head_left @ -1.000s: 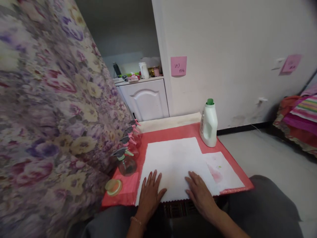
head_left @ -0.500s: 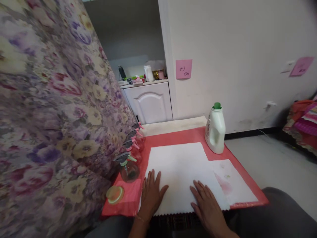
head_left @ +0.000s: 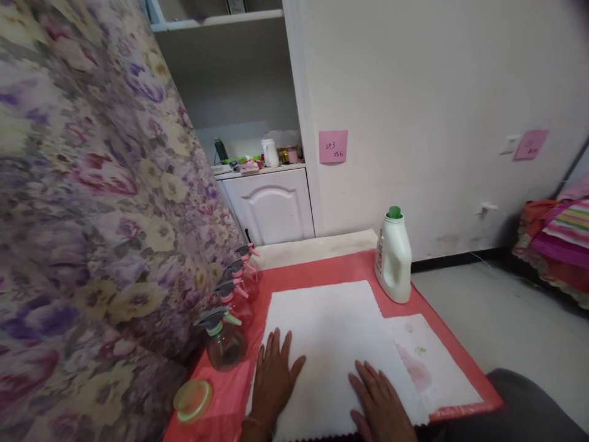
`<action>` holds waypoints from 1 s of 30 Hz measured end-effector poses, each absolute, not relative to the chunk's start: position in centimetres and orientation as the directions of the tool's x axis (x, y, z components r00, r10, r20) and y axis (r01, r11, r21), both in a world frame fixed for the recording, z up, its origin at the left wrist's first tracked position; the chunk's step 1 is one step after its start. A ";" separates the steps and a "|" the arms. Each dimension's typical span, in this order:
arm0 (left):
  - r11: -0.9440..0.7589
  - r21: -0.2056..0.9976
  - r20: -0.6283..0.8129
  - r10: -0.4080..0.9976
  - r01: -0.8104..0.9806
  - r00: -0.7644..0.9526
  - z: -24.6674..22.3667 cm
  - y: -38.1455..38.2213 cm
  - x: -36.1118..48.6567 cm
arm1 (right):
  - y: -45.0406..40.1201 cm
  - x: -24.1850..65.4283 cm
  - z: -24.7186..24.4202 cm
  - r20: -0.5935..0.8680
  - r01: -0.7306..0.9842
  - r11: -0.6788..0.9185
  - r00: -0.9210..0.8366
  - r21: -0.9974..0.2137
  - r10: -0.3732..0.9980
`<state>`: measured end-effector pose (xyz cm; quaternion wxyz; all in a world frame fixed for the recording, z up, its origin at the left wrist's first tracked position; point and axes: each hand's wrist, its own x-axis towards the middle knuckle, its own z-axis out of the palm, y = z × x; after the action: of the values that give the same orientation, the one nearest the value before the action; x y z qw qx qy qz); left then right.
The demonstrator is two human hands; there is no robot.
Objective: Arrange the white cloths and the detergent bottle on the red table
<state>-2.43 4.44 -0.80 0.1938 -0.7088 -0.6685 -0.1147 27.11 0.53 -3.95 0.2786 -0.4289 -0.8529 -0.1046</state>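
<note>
A white cloth (head_left: 326, 331) with a zigzag-cut edge lies flat in front of me on a red table cover (head_left: 313, 268). My left hand (head_left: 275, 377) rests palm down on the cloth's left side, fingers stretched and thumb apart. On its lower right part lies my right hand (head_left: 380, 396), also flat and holding nothing. A second white cloth (head_left: 442, 368), marked with a pink stain and a small green spot, extends out from under the right side of the first.
Several spray bottles (head_left: 226, 347) line the left edge, with a round yellowish lid (head_left: 193, 400) nearer me. A white jug (head_left: 394, 261) with a green top stands at the right. A floral curtain (head_left: 92, 245) hangs close on the left; behind are a cabinet (head_left: 271, 205) and wall.
My view has tilted up slightly, so the table and hands sit lower in the picture. Both hands stay flat on the cloth, with no clear movement over it.
</note>
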 end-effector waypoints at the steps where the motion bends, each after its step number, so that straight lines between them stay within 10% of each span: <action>1: -0.030 -0.127 0.425 0.901 0.991 0.082 -0.7 4.5 -2.4 | 0.5 27.1 -4.0 0.562 0.789 0.610 -0.474 -0.072 0.678; 21: 0.046 -0.064 0.242 0.970 0.997 -0.030 1.2 4.4 -1.7 | 0.6 27.0 -4.7 0.548 0.787 0.610 -0.470 -0.096 0.692; 30: 0.055 -0.091 0.270 0.963 0.994 -0.028 0.9 4.7 -2.1 | 2.8 26.6 -2.1 0.430 0.763 0.517 -0.346 -0.388 0.834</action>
<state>-2.08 4.66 0.90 0.1301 -0.6847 -0.7145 -0.0612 26.58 2.80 -2.05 0.2983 -0.4879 -0.8182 0.0593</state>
